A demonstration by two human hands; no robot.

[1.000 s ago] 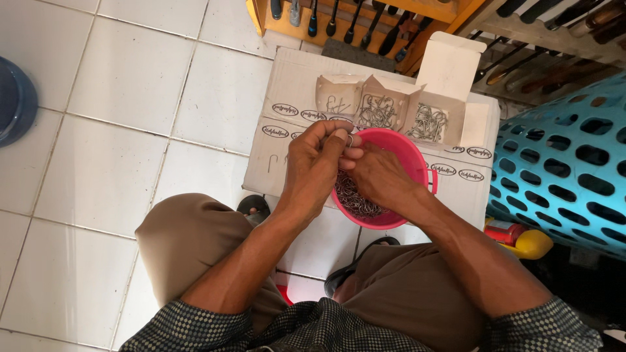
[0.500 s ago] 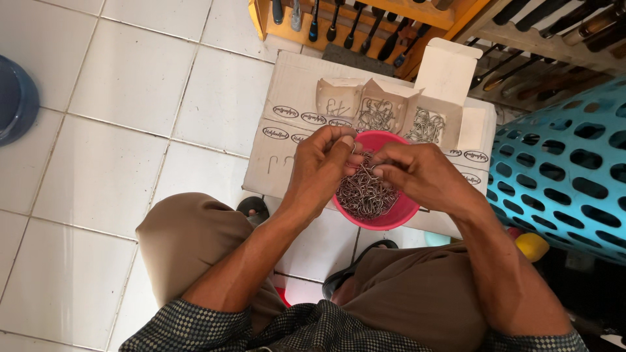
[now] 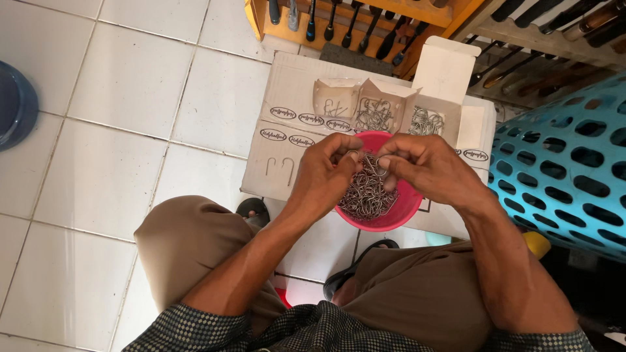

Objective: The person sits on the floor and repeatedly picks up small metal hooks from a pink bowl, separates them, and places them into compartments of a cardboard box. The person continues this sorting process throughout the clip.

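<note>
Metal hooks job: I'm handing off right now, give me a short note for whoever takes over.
Left hand: fingertips pinch a tangled clump of metal hooks above the pink bowl.
Right hand: pinches the same clump from the other side.
The bowl sits on a flattened cardboard box on the tile floor. Behind it stand three small open boxes, each holding some hooks. Two loose hooks lie on the cardboard at left.
Done: some hooks already in the small boxes.
Left: most hooks still tangled in the bowl.
</note>
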